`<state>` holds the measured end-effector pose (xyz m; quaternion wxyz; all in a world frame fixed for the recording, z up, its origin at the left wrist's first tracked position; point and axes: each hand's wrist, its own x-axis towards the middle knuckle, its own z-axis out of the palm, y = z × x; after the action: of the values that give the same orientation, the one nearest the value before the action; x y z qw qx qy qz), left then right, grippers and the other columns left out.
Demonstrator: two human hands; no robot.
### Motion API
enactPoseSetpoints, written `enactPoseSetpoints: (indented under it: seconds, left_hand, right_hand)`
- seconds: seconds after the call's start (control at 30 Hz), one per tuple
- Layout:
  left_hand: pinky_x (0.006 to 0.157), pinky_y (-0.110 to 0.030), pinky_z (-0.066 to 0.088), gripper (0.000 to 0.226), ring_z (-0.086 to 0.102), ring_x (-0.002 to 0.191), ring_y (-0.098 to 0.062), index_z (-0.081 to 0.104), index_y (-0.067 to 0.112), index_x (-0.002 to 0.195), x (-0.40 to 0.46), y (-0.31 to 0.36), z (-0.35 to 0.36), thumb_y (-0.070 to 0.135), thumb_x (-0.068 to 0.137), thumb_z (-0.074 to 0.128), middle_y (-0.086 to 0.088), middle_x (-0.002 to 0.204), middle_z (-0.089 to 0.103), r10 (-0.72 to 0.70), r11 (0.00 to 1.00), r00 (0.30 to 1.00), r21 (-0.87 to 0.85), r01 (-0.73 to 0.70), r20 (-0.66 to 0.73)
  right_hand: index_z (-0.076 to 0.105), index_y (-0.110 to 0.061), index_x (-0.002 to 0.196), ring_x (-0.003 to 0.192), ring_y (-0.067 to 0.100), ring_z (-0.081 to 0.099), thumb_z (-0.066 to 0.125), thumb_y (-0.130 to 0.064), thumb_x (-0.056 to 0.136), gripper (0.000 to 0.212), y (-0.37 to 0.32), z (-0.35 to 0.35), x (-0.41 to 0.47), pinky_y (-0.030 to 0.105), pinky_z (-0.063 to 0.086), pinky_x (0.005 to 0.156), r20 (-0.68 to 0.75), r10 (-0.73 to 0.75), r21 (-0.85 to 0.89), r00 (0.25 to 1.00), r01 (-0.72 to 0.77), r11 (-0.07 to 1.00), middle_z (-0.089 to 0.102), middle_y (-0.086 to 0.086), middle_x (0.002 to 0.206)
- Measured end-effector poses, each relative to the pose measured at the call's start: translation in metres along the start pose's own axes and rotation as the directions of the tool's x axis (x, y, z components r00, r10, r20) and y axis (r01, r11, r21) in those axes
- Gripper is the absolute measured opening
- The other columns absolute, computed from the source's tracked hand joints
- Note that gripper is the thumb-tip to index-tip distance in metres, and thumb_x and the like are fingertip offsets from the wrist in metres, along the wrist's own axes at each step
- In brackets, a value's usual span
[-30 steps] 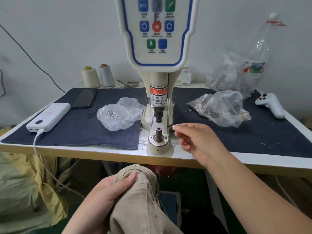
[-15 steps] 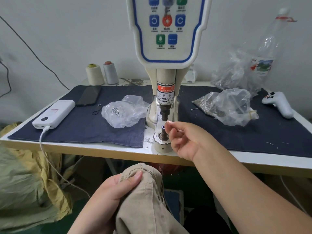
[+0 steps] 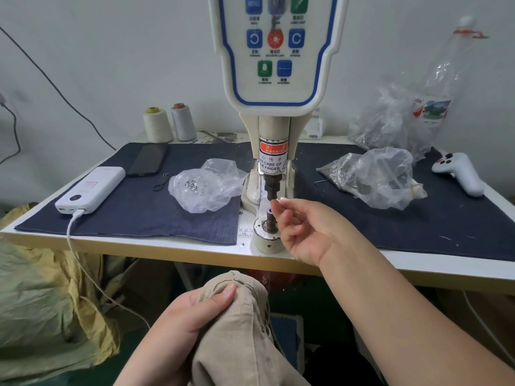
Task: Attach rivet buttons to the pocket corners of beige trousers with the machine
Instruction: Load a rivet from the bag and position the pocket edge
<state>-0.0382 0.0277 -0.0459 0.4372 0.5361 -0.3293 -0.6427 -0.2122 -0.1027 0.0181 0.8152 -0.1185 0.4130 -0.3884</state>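
Having been brought from the right to the machine's lower die [image 3: 269,218], the right hand [image 3: 302,229], fingertips pinched on something too small to identify, was likely loading a rivet, while the beige trousers [image 3: 239,330] were gripped by the left hand [image 3: 192,316].

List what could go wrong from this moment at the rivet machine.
1. The right hand has its fingertips beside the lower die post, right under the punch. If the machine fires now, a finger could be crushed, as the warning label says.
2. Any small part pinched there could slip and fall off the table edge.
3. The left hand holds the beige trousers bunched below the table; the pocket corner may go in misaligned.
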Motion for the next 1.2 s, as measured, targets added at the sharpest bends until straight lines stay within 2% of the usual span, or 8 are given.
enactPoseSetpoints:
  seconds: [0.27, 0.37, 0.43, 0.5, 0.63, 0.8, 1.0, 1.2]
  left_hand:
    - [0.088, -0.035, 0.049, 0.062, 0.072, 0.101, -0.026, 0.08, 0.01, 0.099, 0.001, -0.001, 0.0, 0.049, 0.051, 0.085, -0.016, 0.107, 0.075, 0.001, 1.0, 1.0, 0.004, -0.001, -0.003]
    - [0.085, -0.033, 0.05, 0.049, 0.073, 0.099, -0.026, 0.081, 0.01, 0.097, 0.0, 0.0, 0.001, 0.042, 0.06, 0.083, -0.017, 0.107, 0.075, -0.006, 1.0, 1.0, -0.011, 0.006, -0.004]
    - [0.088, -0.035, 0.051, 0.05, 0.073, 0.1, -0.028, 0.08, 0.009, 0.097, 0.0, 0.0, 0.0, 0.042, 0.06, 0.083, -0.018, 0.107, 0.075, -0.008, 1.0, 1.0, -0.011, 0.008, -0.015]
    - [0.093, -0.038, 0.05, 0.058, 0.071, 0.103, -0.031, 0.08, 0.007, 0.098, 0.0, 0.0, 0.0, 0.046, 0.055, 0.084, -0.019, 0.107, 0.075, -0.011, 1.0, 1.0, -0.009, 0.01, -0.025]
    - [0.089, -0.037, 0.05, 0.052, 0.072, 0.101, -0.03, 0.08, 0.008, 0.096, -0.002, 0.002, 0.003, 0.043, 0.058, 0.083, -0.019, 0.107, 0.075, -0.007, 1.0, 1.0, -0.013, 0.007, -0.023]
    - [0.103, -0.045, 0.046, 0.068, 0.068, 0.109, -0.036, 0.079, 0.004, 0.097, -0.002, 0.003, 0.002, 0.048, 0.045, 0.085, -0.021, 0.109, 0.074, -0.009, 1.0, 0.999, -0.014, 0.009, -0.032]
    - [0.104, -0.045, 0.046, 0.067, 0.069, 0.108, -0.036, 0.079, 0.004, 0.098, -0.004, 0.003, 0.003, 0.047, 0.049, 0.086, -0.022, 0.109, 0.073, -0.004, 1.0, 1.0, -0.023, 0.004, -0.028]
    - [0.071, -0.028, 0.055, 0.047, 0.073, 0.083, -0.024, 0.079, 0.0, 0.092, -0.003, 0.004, -0.001, 0.036, 0.062, 0.079, -0.02, 0.096, 0.075, 0.013, 0.997, 0.999, -0.07, -0.015, -0.037]
  right_hand:
    - [0.059, -0.001, 0.094, 0.037, 0.008, 0.053, 0.055, -0.003, 0.092, 0.005, 0.001, -0.005, -0.008, 0.014, 0.033, 0.028, 0.072, 0.01, 0.179, 0.997, -0.023, 0.984, 0.07, 0.013, 0.072]
    - [0.059, 0.001, 0.104, 0.037, 0.009, 0.052, 0.053, 0.0, 0.089, 0.016, 0.003, -0.008, -0.01, 0.015, 0.033, 0.028, 0.108, -0.003, 0.223, 0.994, -0.022, 0.975, 0.07, 0.014, 0.073]
    - [0.058, 0.002, 0.112, 0.037, 0.01, 0.052, 0.052, 0.003, 0.086, 0.026, 0.007, -0.009, -0.009, 0.016, 0.033, 0.028, 0.122, -0.022, 0.248, 0.992, -0.009, 0.969, 0.07, 0.014, 0.074]
    - [0.057, 0.002, 0.108, 0.038, 0.011, 0.051, 0.052, 0.004, 0.084, 0.024, 0.011, -0.009, -0.009, 0.016, 0.033, 0.029, 0.136, -0.049, 0.267, 0.99, 0.011, 0.964, 0.07, 0.014, 0.075]
    - [0.058, 0.002, 0.101, 0.04, 0.011, 0.053, 0.054, 0.004, 0.081, 0.021, 0.017, -0.008, -0.009, 0.017, 0.035, 0.031, 0.162, -0.086, 0.257, 0.983, 0.042, 0.965, 0.07, 0.015, 0.077]
    - [0.058, 0.003, 0.104, 0.04, 0.011, 0.052, 0.058, 0.003, 0.07, 0.034, 0.016, -0.007, -0.009, 0.016, 0.035, 0.031, 0.165, -0.107, 0.223, 0.98, 0.068, 0.972, 0.07, 0.014, 0.077]
    - [0.058, 0.006, 0.112, 0.039, 0.008, 0.047, 0.055, -0.002, 0.071, 0.042, 0.015, -0.007, -0.008, 0.016, 0.033, 0.032, 0.19, -0.097, 0.208, 0.977, 0.056, 0.976, 0.063, 0.01, 0.068]
    - [0.058, 0.009, 0.117, 0.04, 0.009, 0.045, 0.051, -0.007, 0.074, 0.046, 0.014, -0.01, -0.008, 0.016, 0.033, 0.033, 0.23, -0.096, 0.231, 0.969, 0.042, 0.972, 0.058, 0.008, 0.066]
